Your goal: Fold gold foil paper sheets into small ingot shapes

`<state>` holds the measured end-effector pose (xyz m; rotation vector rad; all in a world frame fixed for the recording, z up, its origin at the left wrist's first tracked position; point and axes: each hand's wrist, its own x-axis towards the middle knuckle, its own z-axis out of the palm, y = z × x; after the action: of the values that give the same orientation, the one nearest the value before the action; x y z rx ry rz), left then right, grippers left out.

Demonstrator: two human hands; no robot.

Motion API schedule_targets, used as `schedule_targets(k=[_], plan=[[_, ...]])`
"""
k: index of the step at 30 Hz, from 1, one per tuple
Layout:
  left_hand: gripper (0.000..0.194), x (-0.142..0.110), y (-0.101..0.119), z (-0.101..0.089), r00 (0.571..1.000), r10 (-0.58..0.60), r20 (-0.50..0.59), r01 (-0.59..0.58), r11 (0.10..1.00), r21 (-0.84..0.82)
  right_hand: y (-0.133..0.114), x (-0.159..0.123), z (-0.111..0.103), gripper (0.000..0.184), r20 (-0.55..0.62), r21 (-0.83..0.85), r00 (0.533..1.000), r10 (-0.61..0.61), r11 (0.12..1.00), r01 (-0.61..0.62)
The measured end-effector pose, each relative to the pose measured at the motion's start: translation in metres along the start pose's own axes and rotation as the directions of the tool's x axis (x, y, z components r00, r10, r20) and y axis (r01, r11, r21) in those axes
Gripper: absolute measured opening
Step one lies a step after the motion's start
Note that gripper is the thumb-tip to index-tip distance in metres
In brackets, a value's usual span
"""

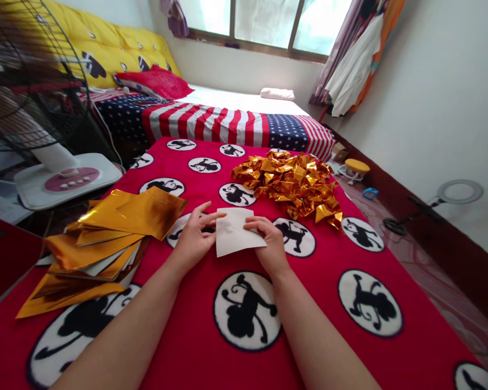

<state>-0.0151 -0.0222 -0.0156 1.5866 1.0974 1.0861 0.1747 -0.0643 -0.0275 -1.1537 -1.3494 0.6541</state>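
A sheet of paper (pixel 235 238) with its white side up is between my hands, above the red cloth. My right hand (pixel 270 241) pinches its right side, thumb hidden beneath and fingers on top. At the left edge, my left hand (pixel 197 235) has its fingers apart, with a fingertip at the sheet's upper left corner. To the left lies a loose stack of gold foil paper sheets (pixel 101 233), some showing white undersides. Beyond my right hand is a heap of folded gold foil pieces (pixel 293 181).
The red cloth (pixel 321 336) with monkey prints covers the table. An electric fan (pixel 69 176) stands at the left. Behind is a bed (pixel 228 124) with a flag-patterned cover. A ring light (pixel 459 192) and a yellow stool (pixel 357 166) stand at the right.
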Motion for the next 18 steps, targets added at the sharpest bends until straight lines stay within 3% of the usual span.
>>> schedule_targets(k=[4, 6, 10, 15, 18], plan=[[0.017, 0.0, -0.001, -0.002, 0.983, 0.152, 0.103, -0.169, 0.968, 0.185, -0.002, 0.001, -0.004, 0.015, 0.079, -0.051, 0.997, 0.009, 0.999, -0.005], [0.017, 0.001, -0.001, -0.003, 0.978, 0.158, 0.135, -0.186, 0.957, 0.224, -0.005, 0.002, -0.006, 0.01, 0.096, -0.068, 0.994, 0.046, 0.997, -0.04], [0.022, 0.002, -0.001, -0.002, 0.981, 0.152, 0.123, -0.181, 0.943, 0.28, -0.01, 0.003, -0.007, 0.026, 0.082, -0.072, 0.991, 0.105, 0.992, -0.099], [0.024, -0.001, 0.001, 0.004, 0.987, 0.156, 0.027, -0.155, 0.916, 0.369, -0.008, 0.001, -0.002, 0.024, -0.047, -0.177, 0.992, 0.12, 0.976, -0.126], [0.018, -0.003, 0.003, 0.007, 0.978, 0.206, -0.009, -0.193, 0.93, 0.313, -0.004, 0.0, 0.001, 0.019, -0.16, -0.087, 0.974, 0.158, 0.981, -0.173]])
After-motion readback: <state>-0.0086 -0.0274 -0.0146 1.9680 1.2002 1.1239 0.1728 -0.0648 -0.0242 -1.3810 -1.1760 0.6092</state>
